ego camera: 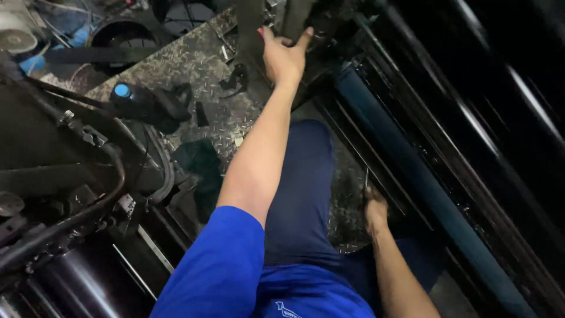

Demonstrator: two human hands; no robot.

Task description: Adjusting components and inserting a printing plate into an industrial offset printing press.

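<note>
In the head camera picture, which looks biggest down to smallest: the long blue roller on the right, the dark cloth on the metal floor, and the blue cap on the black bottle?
1. Long blue roller, which runs across much of the picture.
2. Dark cloth, a crumpled patch on the patterned metal floor.
3. Blue cap, a small round spot.

The roller also lies partly nearer the camera, so its true lead is unsure.

The left hand (284, 59) reached ahead to a machine frame (253, 29) beyond the tread-plate floor (194, 65), a bottle (141, 101) lay left, and the right hand (375, 213) apparently touched the roller (406, 159) at right.
</note>
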